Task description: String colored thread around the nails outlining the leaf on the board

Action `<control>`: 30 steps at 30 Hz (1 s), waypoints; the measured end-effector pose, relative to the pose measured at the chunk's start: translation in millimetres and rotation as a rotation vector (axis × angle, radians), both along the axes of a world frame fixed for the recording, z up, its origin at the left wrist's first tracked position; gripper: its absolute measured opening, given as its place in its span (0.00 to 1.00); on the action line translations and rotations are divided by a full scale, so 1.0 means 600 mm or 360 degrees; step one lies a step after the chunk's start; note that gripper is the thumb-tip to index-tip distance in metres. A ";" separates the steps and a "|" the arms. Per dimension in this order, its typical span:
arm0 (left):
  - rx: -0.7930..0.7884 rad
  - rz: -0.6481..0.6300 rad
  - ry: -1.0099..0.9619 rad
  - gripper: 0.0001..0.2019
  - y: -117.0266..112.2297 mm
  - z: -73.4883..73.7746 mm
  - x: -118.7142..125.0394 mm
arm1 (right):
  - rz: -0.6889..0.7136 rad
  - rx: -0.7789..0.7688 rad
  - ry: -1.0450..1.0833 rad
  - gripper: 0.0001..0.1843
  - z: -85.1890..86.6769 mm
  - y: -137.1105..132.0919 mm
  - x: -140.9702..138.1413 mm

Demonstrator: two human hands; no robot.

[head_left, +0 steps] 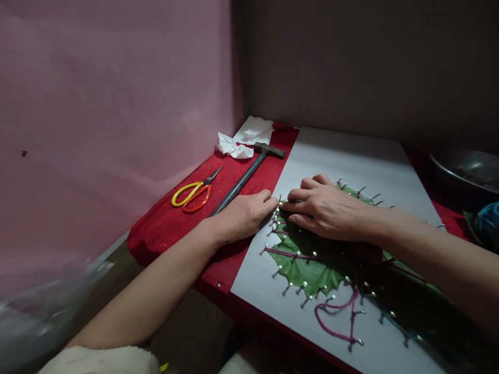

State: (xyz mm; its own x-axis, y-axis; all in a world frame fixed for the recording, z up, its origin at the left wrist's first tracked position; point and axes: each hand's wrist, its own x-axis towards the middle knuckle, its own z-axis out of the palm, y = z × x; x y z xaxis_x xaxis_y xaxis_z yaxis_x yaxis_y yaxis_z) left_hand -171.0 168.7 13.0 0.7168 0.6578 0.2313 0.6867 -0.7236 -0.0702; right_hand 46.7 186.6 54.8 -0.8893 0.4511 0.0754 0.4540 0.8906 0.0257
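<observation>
My left hand (249, 212) is closed, its thumb and fingertips pressed together beside a nail at the left edge of a large green leaf (312, 265). What sits in that pinch, if anything, is too small to make out. Over the upper part of the leaf, my right hand (325, 208) has its fingers bent together, the tips close to the same nail; whatever they grip is hidden. Nails ring the leaf's outline on a white board (268, 291). Purple thread (331, 330) loops around nails at the front, and another strand crosses the leaf.
On the red cloth (171, 234) to the left lie scissors (198, 192) with yellow and orange handles, a hammer (249, 174) and crumpled white tissue (236, 148). A metal bowl (463, 171) and a blue ball of yarn (487, 223) are at the right. Walls stand left and behind.
</observation>
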 end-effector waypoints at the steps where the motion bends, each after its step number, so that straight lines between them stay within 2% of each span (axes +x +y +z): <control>1: 0.0004 -0.0001 0.0011 0.04 0.000 0.001 0.000 | -0.0002 -0.0010 0.0010 0.19 0.000 0.000 0.000; 12: 0.0078 -0.0019 0.0060 0.05 -0.003 0.007 0.002 | 0.0041 0.0010 -0.0028 0.18 -0.005 0.010 0.003; 30: 0.0080 -0.0017 0.0045 0.06 -0.005 0.008 0.000 | 0.0045 -0.0046 -0.0024 0.20 0.003 -0.005 -0.009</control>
State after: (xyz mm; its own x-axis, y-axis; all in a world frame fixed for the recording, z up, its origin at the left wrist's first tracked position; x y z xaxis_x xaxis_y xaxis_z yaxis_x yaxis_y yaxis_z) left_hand -171.0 166.0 17.8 0.7306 0.6381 0.2432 0.6760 -0.7261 -0.1257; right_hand 41.3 183.3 56.9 -0.9026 0.4277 0.0491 0.4285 0.9035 0.0065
